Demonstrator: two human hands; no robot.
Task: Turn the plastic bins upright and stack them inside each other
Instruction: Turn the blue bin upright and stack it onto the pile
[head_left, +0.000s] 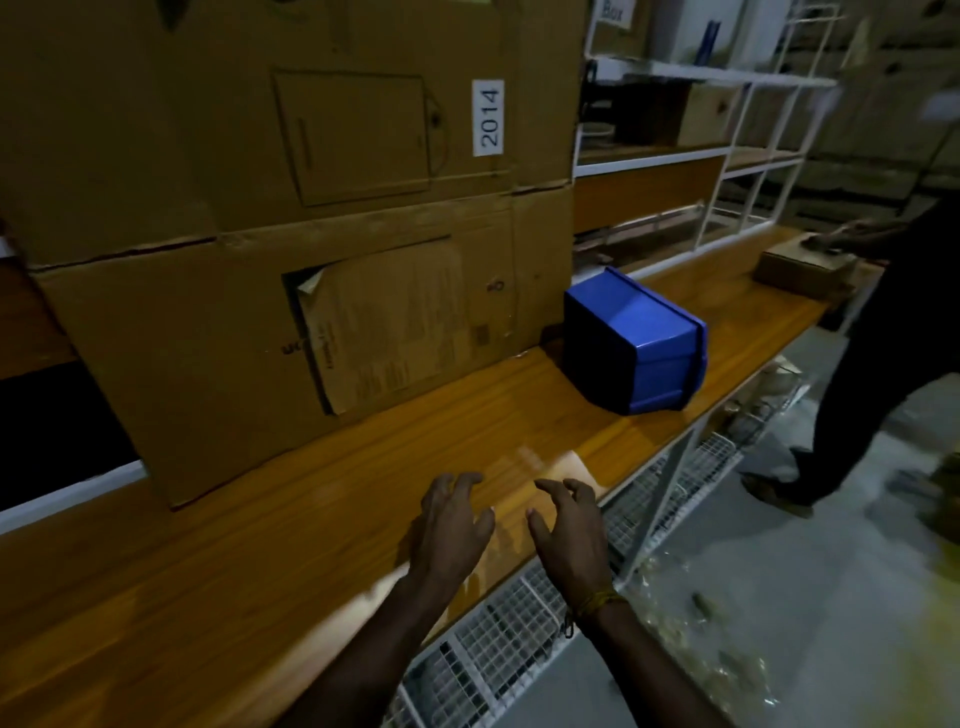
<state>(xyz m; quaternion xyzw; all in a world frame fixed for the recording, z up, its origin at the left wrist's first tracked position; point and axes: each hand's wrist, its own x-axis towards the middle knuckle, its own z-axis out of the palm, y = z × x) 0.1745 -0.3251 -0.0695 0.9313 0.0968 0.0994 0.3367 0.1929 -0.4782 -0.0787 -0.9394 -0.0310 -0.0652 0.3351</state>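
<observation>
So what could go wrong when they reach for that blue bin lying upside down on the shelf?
The blue bin sits near the front edge of the wooden shelf, so a clumsy flip might knock it to the floor. Both the left hand and right hand hold nothing and are well short of it. Another person works close beside it and could get bumped.

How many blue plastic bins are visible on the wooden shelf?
1. The blue plastic bin lies tipped over on the wooden shelf, beside the large cardboard box. Others may be hidden behind that box.
</observation>
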